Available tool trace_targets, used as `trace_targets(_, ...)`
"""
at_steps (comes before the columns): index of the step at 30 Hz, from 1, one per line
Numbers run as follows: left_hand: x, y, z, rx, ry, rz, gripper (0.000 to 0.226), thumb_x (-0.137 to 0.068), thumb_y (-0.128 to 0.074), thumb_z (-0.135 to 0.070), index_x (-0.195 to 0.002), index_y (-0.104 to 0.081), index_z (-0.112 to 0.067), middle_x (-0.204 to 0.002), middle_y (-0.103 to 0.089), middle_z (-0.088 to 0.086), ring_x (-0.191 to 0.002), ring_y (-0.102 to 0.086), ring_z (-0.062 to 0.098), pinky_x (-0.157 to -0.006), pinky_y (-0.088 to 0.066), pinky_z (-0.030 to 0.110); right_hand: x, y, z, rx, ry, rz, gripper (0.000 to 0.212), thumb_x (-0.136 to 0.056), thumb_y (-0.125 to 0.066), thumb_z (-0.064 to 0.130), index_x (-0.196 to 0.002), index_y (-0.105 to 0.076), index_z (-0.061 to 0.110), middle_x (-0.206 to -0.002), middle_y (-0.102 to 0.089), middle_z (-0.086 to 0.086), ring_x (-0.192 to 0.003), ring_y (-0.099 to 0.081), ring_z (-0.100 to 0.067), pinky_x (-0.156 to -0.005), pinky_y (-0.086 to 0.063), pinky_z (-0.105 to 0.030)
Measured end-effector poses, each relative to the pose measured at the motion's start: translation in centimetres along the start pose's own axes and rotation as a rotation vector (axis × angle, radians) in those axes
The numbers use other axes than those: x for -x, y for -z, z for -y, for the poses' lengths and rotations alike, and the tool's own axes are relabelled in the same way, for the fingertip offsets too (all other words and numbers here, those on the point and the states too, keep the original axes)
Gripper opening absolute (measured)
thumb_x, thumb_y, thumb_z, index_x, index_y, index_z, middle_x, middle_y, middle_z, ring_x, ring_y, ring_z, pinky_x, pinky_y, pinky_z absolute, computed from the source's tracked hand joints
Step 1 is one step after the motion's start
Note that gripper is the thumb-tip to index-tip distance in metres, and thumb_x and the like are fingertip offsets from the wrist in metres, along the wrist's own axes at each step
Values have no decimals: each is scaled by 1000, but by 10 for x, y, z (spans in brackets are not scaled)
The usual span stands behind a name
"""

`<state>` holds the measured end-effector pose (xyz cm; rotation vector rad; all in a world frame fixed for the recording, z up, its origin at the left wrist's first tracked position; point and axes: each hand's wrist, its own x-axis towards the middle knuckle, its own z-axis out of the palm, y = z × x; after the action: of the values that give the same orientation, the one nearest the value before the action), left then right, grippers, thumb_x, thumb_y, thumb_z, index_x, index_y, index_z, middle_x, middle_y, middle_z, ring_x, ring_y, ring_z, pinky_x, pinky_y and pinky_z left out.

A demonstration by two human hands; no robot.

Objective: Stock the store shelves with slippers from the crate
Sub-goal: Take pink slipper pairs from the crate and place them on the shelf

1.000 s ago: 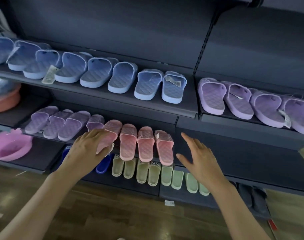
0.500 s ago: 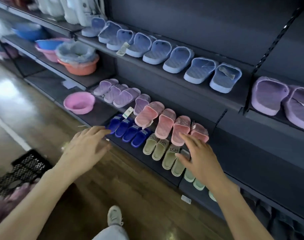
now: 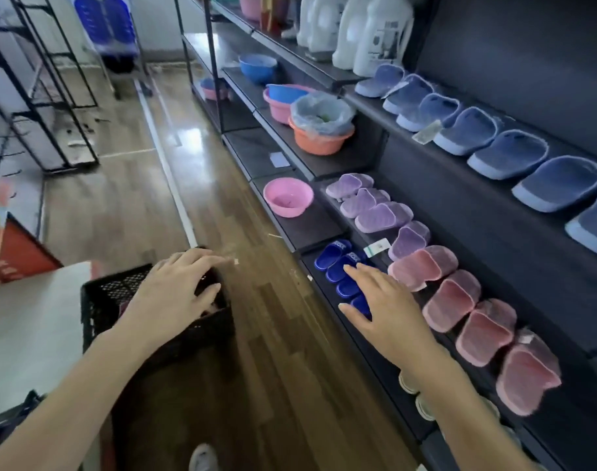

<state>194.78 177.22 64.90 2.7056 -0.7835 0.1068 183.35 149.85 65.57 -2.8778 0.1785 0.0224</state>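
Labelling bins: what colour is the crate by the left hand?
Black crate, mesh walls; head view shows it best.

black crate (image 3: 98, 300) on floor (image 3: 276, 351), 4 pink slippers (image 3: 451, 299) on shelf (image 3: 365, 233)
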Motion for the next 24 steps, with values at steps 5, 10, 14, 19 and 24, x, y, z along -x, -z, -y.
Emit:
trace_targets(5, 0, 22, 69, -27, 99, -24, 35, -82, -67, -23, -116, -63, -18, -120, -61, 1, -107, -58, 28, -90, -45, 44, -58, -14, 61, 10, 93, 31, 66, -87, -29, 58, -144, -30, 26, -150, -32, 3, -138, -28, -15, -113, -21, -32)
trace_targets(10, 1, 41, 144, -27, 146, -25, 51, -78, -37, -45, -115, -63, -20, -117, -62, -2, -105, -59, 27, -90, -46, 43, -108, -33, 130, -16, 173, 46, 55, -93, -43, 48, -144, -29, 30, -151, -30, 6, -139, -25, -12, -113, -19, -30)
trace_targets(14, 5, 49, 193, -9, 215, -32, 58, -75, -31, -48, -117, -62, -23, -118, -61, -1, -110, -56, 27, -93, -45, 45, -138, -51, 181, -14, 247, 74, 56, -94, -43, 47, -145, -26, 32, -151, -28, 7, -139, -24, -11, -113, -17, -29)
trace_targets(19, 18, 57, 230, 20, 340, -35, 58, -79, -35, -50, -120, -61, -18, -120, -59, -2, -110, -56, 24, -87, -48, 41, -174, -65, 223, 14, 335, 107, 56, -93, -45, 46, -144, -27, 31, -151, -30, 7, -138, -27, -11, -113, -19, -27)
trace_targets(24, 25, 59, 255, 0, 490, -25, 39, -82, -54, -31, -117, -63, -15, -118, -61, 3, -107, -58, 30, -88, -45, 43, -213, -79, 254, 7, 437, 144, 55, -92, -49, 43, -142, -34, 27, -148, -36, 4, -136, -32, -14, -111, -21, -28)
